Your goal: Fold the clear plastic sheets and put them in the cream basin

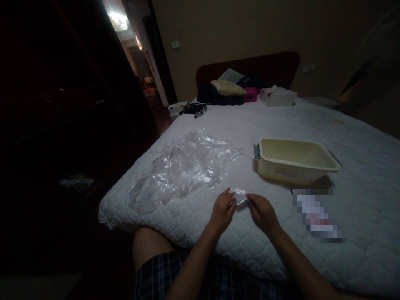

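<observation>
Between my two hands is a small clear plastic bag, resting low over the quilted white bed. My left hand pinches its left side, and my right hand grips its right edge with the fingertips. Whether anything is inside the bag I cannot make out. To the left of my hands lies a loose spread of crumpled clear plastic bags. An uncovered cream plastic bin with grey side clips stands beyond my right hand.
A blurred-out flat item lies on the bed right of my right hand. Toward the headboard are a heap of cloth with a pale pillow, a white box and a small bottle. The bed's left edge drops to dark floor.
</observation>
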Demonstrator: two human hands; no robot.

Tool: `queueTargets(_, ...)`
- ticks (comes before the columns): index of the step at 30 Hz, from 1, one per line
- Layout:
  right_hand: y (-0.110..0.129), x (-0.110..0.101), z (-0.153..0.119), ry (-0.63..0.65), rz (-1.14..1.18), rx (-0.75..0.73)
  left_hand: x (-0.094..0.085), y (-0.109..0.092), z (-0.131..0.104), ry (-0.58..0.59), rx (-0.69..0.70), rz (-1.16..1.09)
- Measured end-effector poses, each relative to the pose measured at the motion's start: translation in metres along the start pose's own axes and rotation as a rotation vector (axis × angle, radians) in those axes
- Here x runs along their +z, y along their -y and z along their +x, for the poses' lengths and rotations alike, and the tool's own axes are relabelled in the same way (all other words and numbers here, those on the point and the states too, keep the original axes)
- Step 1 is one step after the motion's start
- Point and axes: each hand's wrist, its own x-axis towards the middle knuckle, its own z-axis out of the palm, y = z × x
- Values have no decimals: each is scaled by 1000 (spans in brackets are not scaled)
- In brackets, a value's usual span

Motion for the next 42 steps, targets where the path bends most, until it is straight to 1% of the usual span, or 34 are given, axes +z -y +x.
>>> queueTargets(2, 1, 0, 1, -37, 72, 105, 2, -4, 3, -45, -76, -80)
queueTargets(3, 1, -1, 1, -65, 130, 198, 3, -7, 5, -76, -152, -137)
queueTargets(5, -2, -3, 4, -124, 328, 430, 5, -12, 13, -144, -357, -291)
queueTargets(7, -9, -7, 9, -163, 599, 642, 7, -16, 23, -176, -555, -482)
queueTargets(9, -17, -12, 13, -165, 835, 769, 9, -17, 35, -135, -689, -677)
queueTargets(12, -23, -18, 18, -84, 1006, 857, 16, -14, 46, -1, -789, -908)
queueTargets(14, -24, -19, 20, -15, 1044, 903, 23, -11, 49, 61, -805, -980)
queueTargets(16, -24, -17, 19, 13, 1041, 943, 32, -7, 47, 95, -804, -986)
queueTargets(19, -24, -11, 18, -1, 974, 973, 42, -3, 42, 114, -765, -883)
queueTargets(21, -24, -9, 17, -35, 916, 983, 45, 0, 39, 120, -752, -812)
queueTargets(24, -23, -9, 18, -88, 864, 992, 44, 1, 36, 140, -787, -797)
queueTargets(26, -21, -11, 20, -96, 847, 988, 43, 0, 36, 137, -795, -808)
queueTargets(28, -18, -12, 22, -87, 852, 990, 42, -1, 36, 116, -794, -817)
queueTargets(31, -17, -10, 22, -58, 883, 1030, 41, -3, 37, 84, -810, -826)
queueTargets(34, -19, -7, 21, -16, 845, 1065, 40, -5, 36, 56, -832, -817)
queueTargets(37, -19, -7, 22, -33, 818, 1056, 40, -5, 35, 59, -847, -809)
queueTargets(40, -18, -16, 30, -70, 824, 1060, 39, -5, 33, 100, -864, -838)
queueTargets(42, -18, -28, 39, -105, 787, 1061, 38, -5, 34, 102, -873, -854)
